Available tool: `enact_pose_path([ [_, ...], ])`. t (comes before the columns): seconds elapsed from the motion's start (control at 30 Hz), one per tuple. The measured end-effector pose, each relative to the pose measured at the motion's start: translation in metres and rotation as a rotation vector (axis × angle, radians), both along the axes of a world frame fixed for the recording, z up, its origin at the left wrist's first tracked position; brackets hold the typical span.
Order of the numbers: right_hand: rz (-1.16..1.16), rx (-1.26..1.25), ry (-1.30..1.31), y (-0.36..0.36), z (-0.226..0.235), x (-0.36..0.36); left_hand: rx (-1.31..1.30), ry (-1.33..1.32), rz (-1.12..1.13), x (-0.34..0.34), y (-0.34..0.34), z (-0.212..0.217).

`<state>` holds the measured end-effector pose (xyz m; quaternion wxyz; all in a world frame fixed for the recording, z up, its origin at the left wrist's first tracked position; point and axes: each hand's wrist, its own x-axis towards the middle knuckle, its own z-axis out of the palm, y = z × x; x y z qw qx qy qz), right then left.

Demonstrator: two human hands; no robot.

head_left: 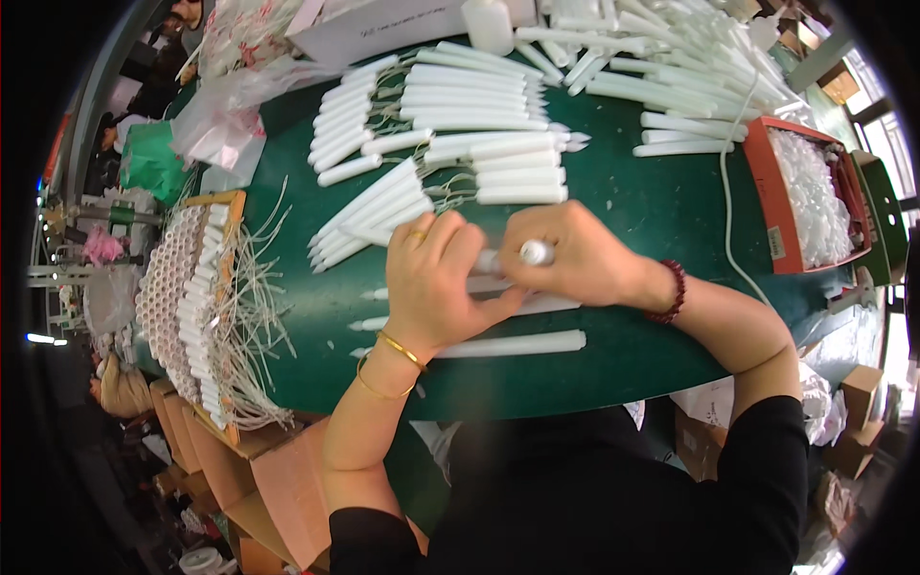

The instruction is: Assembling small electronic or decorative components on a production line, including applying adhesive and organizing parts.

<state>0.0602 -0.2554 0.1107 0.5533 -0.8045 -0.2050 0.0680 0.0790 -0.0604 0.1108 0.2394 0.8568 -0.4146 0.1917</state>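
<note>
Both of my hands work close together above the green table, fingers curled. My right hand, wearing a dark bead bracelet, grips a short white cylinder whose round end faces up. My left hand has a ring and gold bangles. Its fingers are bent around something mostly hidden; a blurred pale tube shows between the hands. Below them a white taper candle lies on the table, with others partly covered by my left hand. Just beyond, white candles with flame-shaped tips lie in rows, thin wires between them.
A wood-edged tray of small white cylinders with loose wires stands at left. Plain white tubes are heaped at the far right. A red box holds clear plastic pieces. A white cable crosses the table. Cardboard boxes sit lower left.
</note>
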Motion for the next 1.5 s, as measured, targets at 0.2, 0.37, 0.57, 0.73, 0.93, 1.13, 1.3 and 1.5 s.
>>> enact_pose_path([
  [0.2,0.025,-0.004,-0.007,0.015,-0.009,-0.007,0.047,-0.067,0.066,-0.008,0.008,-0.002],
  [0.37,0.053,-0.037,0.034,0.012,-0.008,0.0,0.065,-0.068,0.11,-0.004,0.004,0.0],
  [0.57,0.118,-0.077,0.096,-0.007,0.017,0.005,-0.095,-0.162,0.11,0.005,-0.001,-0.005],
  [0.73,0.202,0.106,0.409,-0.012,0.033,0.008,-0.115,-0.172,0.183,0.003,0.012,-0.003],
  [0.93,0.148,0.064,-0.014,-0.003,0.028,-0.001,-0.177,-0.173,0.195,0.005,0.018,0.0],
  [1.13,0.147,-0.058,-0.16,0.001,0.033,-0.007,-0.22,-0.131,0.182,0.003,0.016,0.002],
  [1.3,0.176,-0.094,-0.174,0.001,0.033,-0.007,-0.226,-0.109,0.137,0.003,0.017,0.002],
  [1.5,0.165,-0.031,-0.146,0.002,0.026,-0.007,-0.251,-0.059,0.109,0.0,0.014,-0.005],
])
